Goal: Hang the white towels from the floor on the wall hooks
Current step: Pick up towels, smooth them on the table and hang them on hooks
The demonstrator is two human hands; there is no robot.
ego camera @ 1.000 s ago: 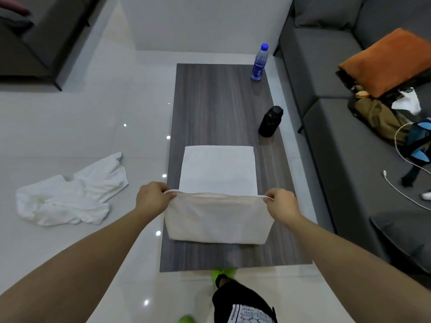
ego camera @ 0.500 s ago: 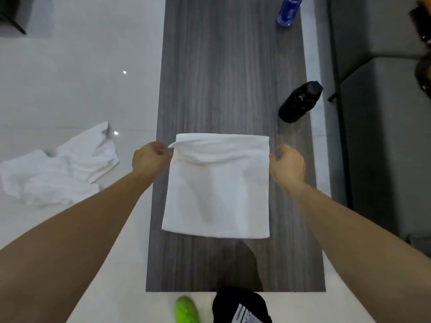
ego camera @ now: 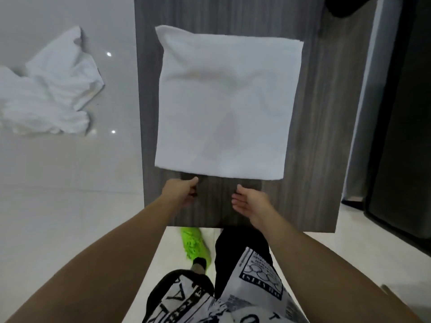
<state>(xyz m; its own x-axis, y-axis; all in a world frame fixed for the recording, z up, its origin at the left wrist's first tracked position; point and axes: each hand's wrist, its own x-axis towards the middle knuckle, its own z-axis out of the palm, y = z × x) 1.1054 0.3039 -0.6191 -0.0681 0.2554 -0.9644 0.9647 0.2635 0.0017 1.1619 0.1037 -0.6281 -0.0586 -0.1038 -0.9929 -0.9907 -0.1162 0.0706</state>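
From the head camera: a folded white towel lies flat on the grey wood worktop, and both hands hover just short of its near edge. The left hand has loosely curled fingers holding nothing; the right hand is palm-up, its grip apart. Left of the worktop, crumpled white towels lie on the floor. No hooks in sight. Risk: lifting by one layer would let the fold fall open.

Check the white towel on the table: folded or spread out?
Folded. The towel lies flat on the wooden table as a neat rectangle with a doubled layer along its far edge; both hands are off it.
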